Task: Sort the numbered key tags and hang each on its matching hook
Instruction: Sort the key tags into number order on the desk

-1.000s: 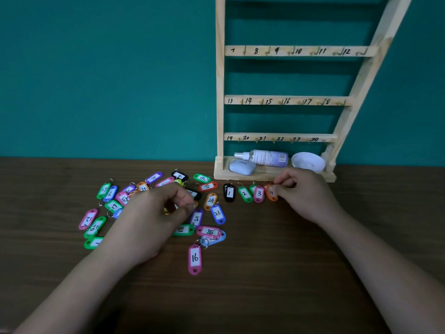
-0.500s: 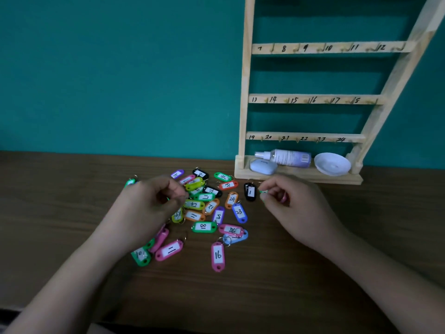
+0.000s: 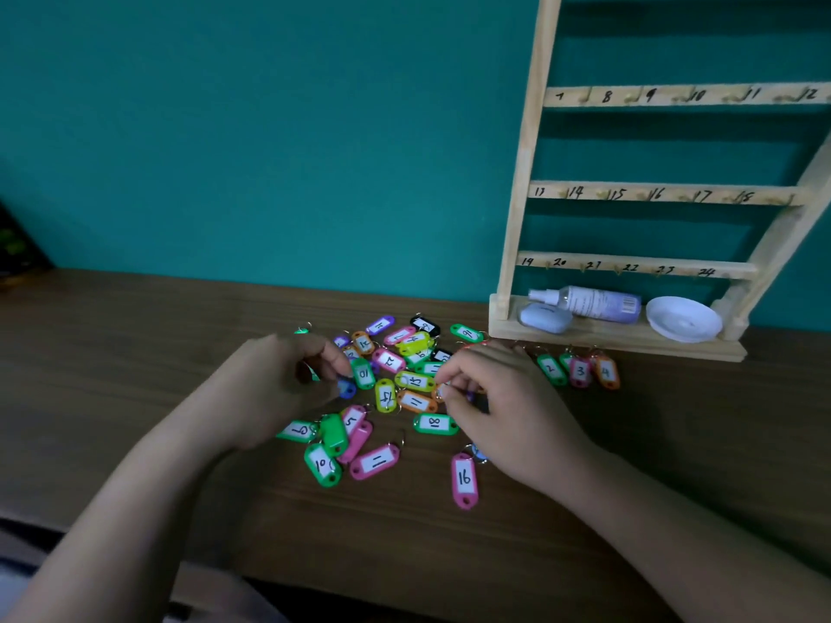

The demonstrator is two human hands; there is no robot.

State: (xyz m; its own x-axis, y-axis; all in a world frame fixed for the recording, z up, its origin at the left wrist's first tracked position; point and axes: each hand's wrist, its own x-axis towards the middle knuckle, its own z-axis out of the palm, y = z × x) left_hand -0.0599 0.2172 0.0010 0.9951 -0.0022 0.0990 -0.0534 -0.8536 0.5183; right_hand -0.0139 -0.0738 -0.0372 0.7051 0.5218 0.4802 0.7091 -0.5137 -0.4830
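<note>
Several coloured numbered key tags lie in a loose pile [image 3: 407, 379] on the wooden table [image 3: 135, 361]. My left hand [image 3: 279, 388] is curled over the pile's left edge, with a sliver of green tag showing in the gap under its fingers. At the pile's right edge, my right hand [image 3: 503, 411] pinches the ring of a tag with its fingertips. Pink tag 16 [image 3: 464, 479], pink tag 11 [image 3: 375, 462] and green tag 10 [image 3: 322, 465] lie nearest to me. Tags 2, 3 and 4 [image 3: 580, 371] form a row below the wooden hook rack [image 3: 521, 195], whose visible hooks are bare.
The rack leans on the teal wall with rails numbered 7 to 24. Its bottom shelf holds a spray bottle [image 3: 593, 303], a pale blue case [image 3: 544, 317] and a white dish [image 3: 683, 325]. A dark object [image 3: 18, 249] sits at the far left.
The view has swung left and down. My right hand moved from the sorted row into the pile's right side. My left hand stayed at the pile's left, and tags there have shifted.
</note>
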